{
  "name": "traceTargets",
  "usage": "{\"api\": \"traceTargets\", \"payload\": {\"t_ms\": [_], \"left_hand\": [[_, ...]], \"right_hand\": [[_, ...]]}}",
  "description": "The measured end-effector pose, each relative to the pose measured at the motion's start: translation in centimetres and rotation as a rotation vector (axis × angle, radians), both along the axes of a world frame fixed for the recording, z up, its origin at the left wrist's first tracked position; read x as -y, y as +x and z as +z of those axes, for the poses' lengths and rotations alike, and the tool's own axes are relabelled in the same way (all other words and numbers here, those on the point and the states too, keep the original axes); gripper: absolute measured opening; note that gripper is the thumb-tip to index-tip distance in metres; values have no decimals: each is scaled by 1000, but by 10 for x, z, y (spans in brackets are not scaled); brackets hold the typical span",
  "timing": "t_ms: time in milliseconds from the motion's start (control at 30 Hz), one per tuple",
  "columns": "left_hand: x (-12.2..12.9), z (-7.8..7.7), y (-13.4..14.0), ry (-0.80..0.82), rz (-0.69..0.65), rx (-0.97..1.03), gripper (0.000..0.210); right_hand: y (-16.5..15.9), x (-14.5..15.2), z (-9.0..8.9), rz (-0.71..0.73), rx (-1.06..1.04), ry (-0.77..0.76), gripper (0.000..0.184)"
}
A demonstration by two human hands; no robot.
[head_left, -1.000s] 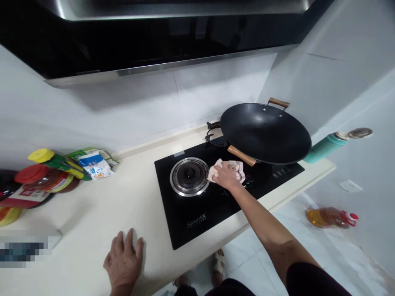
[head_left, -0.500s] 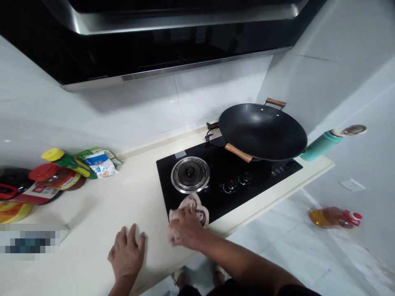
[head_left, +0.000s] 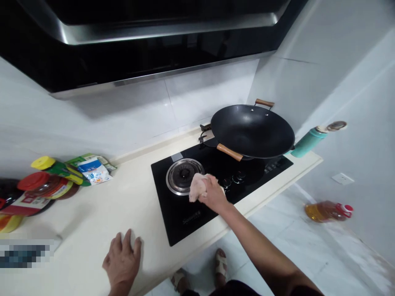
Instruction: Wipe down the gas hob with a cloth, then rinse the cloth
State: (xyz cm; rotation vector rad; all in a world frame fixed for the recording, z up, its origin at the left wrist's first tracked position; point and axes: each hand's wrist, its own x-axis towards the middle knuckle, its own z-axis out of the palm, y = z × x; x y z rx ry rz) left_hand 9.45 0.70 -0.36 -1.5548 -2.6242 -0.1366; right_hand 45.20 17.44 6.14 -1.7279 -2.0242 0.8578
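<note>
My right hand grips a pale pink cloth, bunched up over the black glass cooktop. The cloth overlaps the right edge of the round left burner and lies close to the control knobs. Flat on the cream countertop, left of the cooktop, rests my left hand with its fingers spread and nothing in it. A black wok with wooden handles sits over the right side of the cooktop.
Sauce bottles and jars and seasoning packets lie at the counter's left. A teal flask stands by the right wall. An oil bottle is on the floor. The range hood hangs overhead.
My right hand has carried the cloth from the cooktop's front-left corner rightward and back, toward the knobs. The left hand stays on the counter. The view has shifted slightly.
</note>
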Motion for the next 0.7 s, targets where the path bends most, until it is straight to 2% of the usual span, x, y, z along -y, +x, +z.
{"api": "traceTargets", "payload": {"t_ms": [67, 133, 200, 300, 400, 500, 600, 700], "left_hand": [[-1, 2, 1, -2, 1, 12, 66], [-1, 3, 1, -4, 4, 21, 66], [-2, 4, 2, -2, -4, 19, 68], [-3, 5, 2, -3, -13, 16, 69], [-4, 5, 1, -10, 0, 37, 66], [-3, 4, 0, 1, -3, 42, 64], [-2, 4, -1, 2, -6, 45, 67], [-1, 2, -2, 14, 0, 53, 67]], "right_hand": [[5, -21, -5, -37, 129, -63, 73], [4, -27, -13, -2, 179, -85, 77], [3, -18, -21, 47, 177, -61, 82], [14, 13, -33, 87, 176, -45, 85], [47, 47, -44, 118, 152, -21, 76], [91, 65, -55, 110, 143, 0, 66], [129, 59, -59, 4, 178, -33, 65], [149, 38, -54, -57, 184, -23, 59]]}}
